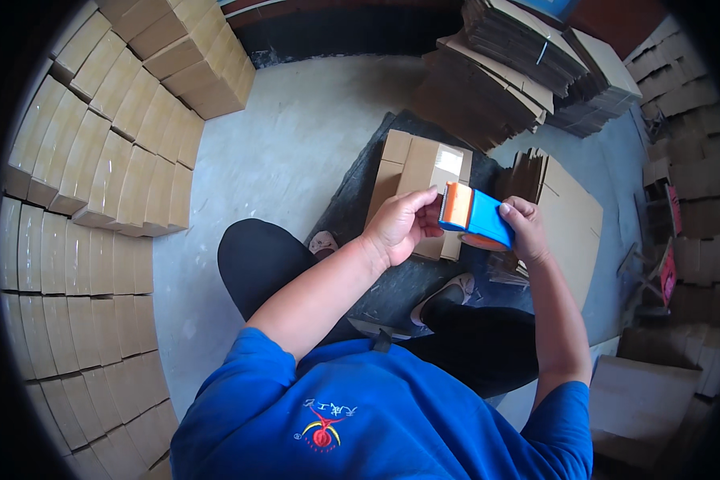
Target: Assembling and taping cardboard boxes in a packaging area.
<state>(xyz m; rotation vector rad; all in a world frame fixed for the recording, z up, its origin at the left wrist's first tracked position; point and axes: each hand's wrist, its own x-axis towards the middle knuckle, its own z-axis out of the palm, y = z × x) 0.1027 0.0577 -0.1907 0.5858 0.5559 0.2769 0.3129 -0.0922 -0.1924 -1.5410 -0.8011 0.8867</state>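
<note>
Concrete floor [296, 152] is ringed by rows of taped cartons [96, 184] and flat cardboard stacks [504, 80]. Right hand [524, 232] is clamped on a blue-and-orange tape dispenser [472, 216] held over a small cardboard box [412, 172] on a dark mat [352, 200]. Left hand [400, 224] pinches at the dispenser's orange end.

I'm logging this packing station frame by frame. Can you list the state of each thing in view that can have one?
Tape dispenser: blue and orange, held over the box in both hands.
Right hand: fingers closed on the dispenser's blue end.
Left hand: fingers at its orange end.
Cardboard box: assembled, flaps closed, lying on a dark mat.
Flat cardboard: unfolded, stacked in piles.
Finished boxes: closed, stacked in rows at the left.
</note>
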